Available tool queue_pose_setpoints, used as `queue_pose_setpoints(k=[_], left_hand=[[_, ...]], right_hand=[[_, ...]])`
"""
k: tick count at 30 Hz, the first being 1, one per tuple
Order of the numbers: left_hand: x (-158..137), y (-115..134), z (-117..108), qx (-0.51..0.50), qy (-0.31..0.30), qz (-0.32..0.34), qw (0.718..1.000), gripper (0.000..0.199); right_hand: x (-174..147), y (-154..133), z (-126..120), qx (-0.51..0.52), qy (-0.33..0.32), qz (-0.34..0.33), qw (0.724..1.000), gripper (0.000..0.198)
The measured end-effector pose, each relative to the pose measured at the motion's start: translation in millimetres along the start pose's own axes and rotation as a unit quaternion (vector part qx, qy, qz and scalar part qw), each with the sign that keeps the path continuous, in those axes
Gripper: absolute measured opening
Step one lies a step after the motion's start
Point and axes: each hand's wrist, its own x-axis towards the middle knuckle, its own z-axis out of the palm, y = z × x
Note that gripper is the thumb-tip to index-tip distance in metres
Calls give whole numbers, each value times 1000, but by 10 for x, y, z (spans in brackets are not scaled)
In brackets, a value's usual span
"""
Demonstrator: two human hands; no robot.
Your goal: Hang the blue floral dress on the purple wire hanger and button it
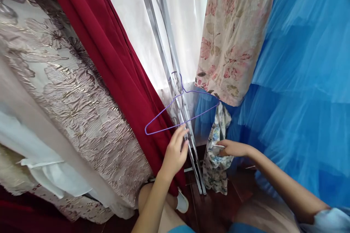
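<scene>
A thin purple clothes hanger (164, 130) hangs by its hook on a grey metal rack post (164, 40). Just under its lower bar is my left hand (175, 154), thumb and fingers apart, fingertips near the bar and the post. One end of a small floral garment (216, 174), whitish with blue and green print, hangs at the hanger's right tip. My right hand (232, 148) grips the middle of this garment, with the fingertips partly hidden in its folds. The garment's lower end hangs down close to the floor.
Left of the post hang a dark red cloth (117, 69) and a shiny embossed floral fabric (82, 91). Right of it are a cream garment with pink flowers (232, 43) and a layered blue tulle dress (303, 80). A white shoe (182, 202) rests on the dark floor (213, 211).
</scene>
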Motion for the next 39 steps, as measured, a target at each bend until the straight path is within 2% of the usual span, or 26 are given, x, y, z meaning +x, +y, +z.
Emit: queue_pose_setpoints(k=[2,5,7,9,11,14,17,19,21,24,26,29,31,33,35,39], left_hand=[[-106,91,143,-31,-88,17,995,53],[-286,213,410,-147,-214,-13,966,59],[-409,250,552,-235,-282,-71,927,44],[-523,244,623,-276,-329,-132,893,26],[-623,206,608,-267,-335,-175,886,20],[-737,111,437,-216,-288,-208,909,20],[-802,-16,150,-121,-262,-215,933,22],[-820,-111,-54,-44,-256,-217,941,23],[-824,-194,-240,-2,-244,-217,945,15],[-808,-257,-476,-22,-232,-214,949,22],[-773,-259,-615,-43,-238,-211,947,23],[-674,-268,-816,-13,-230,-177,957,15],[-577,-318,-950,45,-211,-143,966,26],[-458,-406,-1084,110,-189,-110,969,28],[-323,-516,-1212,166,-161,-78,970,25],[-30,-700,-1392,235,-79,-4,969,21]], right_hand=[[-158,-257,34,64,-76,-102,990,33],[-388,-683,54,136,-149,-189,961,34],[-494,-876,13,178,-149,-212,949,24],[-545,-944,-61,230,-108,-219,942,14],[-545,-907,-147,297,-36,-227,927,11],[-480,-778,-260,410,60,-239,878,9],[-381,-680,-337,504,116,-231,824,19],[-309,-637,-371,530,150,-213,807,26],[-227,-598,-399,532,189,-197,802,30],[-76,-553,-452,491,273,-182,807,30],[45,-543,-505,423,320,-181,828,29],[260,-578,-581,299,353,-204,863,41],[423,-635,-590,226,363,-231,874,51],[594,-698,-549,160,349,-258,886,56],[760,-742,-472,103,305,-272,907,56],[999,-726,-303,8,239,-238,942,41]])
